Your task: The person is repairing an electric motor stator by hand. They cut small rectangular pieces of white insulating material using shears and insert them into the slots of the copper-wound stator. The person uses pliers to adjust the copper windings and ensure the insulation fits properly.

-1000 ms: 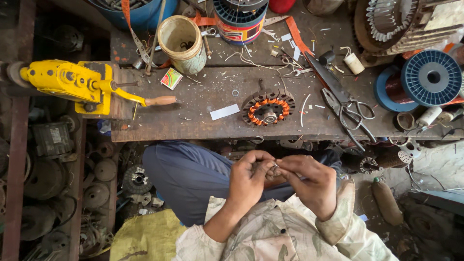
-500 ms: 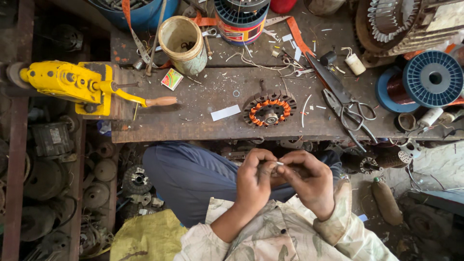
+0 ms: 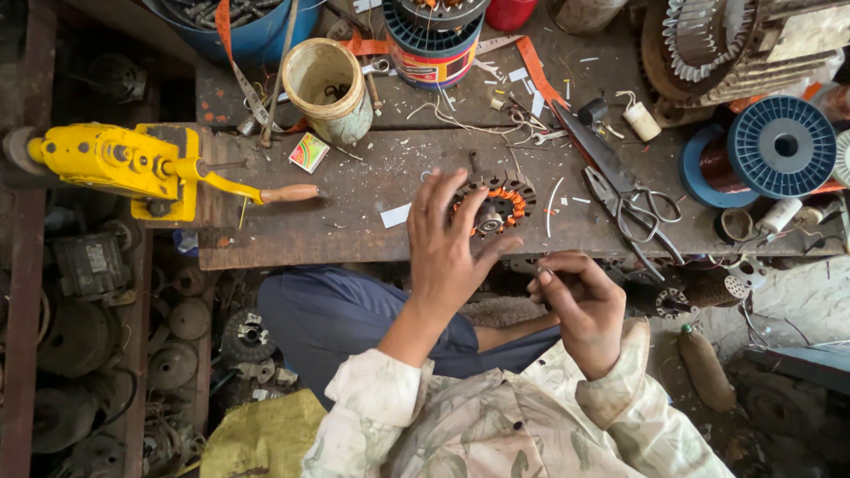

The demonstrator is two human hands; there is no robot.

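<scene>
While the left hand reaches forward with its grip spread, fingers fanned wide, its fingertips come over the near edge of the round stator with orange winding insulation and dark metal core; whether they touch it cannot be told. The stator lies flat near the middle of the worn, dark wooden table, close to its front edge.

The right hand hangs below the table edge, over the lap, grip pressed together with thumb against curled fingers. What it pinches is too small to make out.

Just right of the stator lie long grey metal scissors, blades pointing away from the person. Further right sits a blue plastic spool of copper wire. To the left, a yellow hand-crank winding machine with a wooden handle is mounted at the table's corner. Behind the stator stand a cream-coloured worn tin can and a stacked dark stator core on a red-banded can. A small white paper scrap lies left of the stator. The person wears a pale patterned sleeve and blue trousers.
</scene>
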